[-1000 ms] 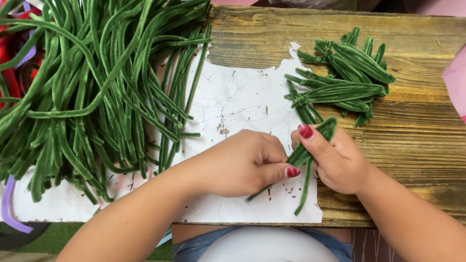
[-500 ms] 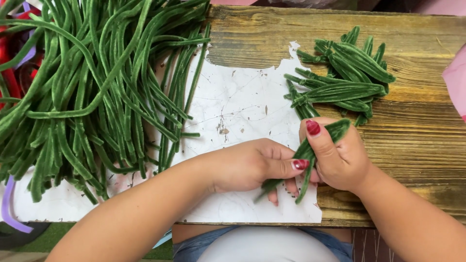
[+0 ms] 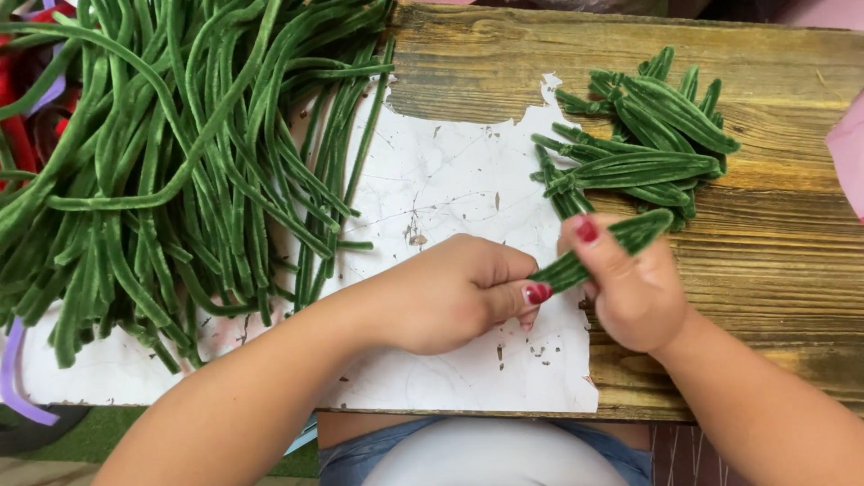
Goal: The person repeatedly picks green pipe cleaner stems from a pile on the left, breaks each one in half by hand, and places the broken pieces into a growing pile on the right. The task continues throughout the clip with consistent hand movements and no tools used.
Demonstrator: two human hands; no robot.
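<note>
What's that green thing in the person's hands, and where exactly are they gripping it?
A fuzzy green folded strip, leaf-shaped. The left hand pinches its lower end; the right hand grips its middle with the thumb on top.

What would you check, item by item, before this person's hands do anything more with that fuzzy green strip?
1. Both hands on the strip: ok. The left hand and right hand each pinch the green strip.
2. Strip fully in sight: not ok. Its lower end is hidden under the fingers.
3. Strip off the board: ok. It looks lifted above the wooden board.
4. Short pieces out of the way: ok. The pile of short green pieces lies beyond the hands, apart from them.
5. Long strips out of the way: ok. The heap of long green strips lies off to the left, untouched.
6. Grip firmness: cannot tell.
</note>
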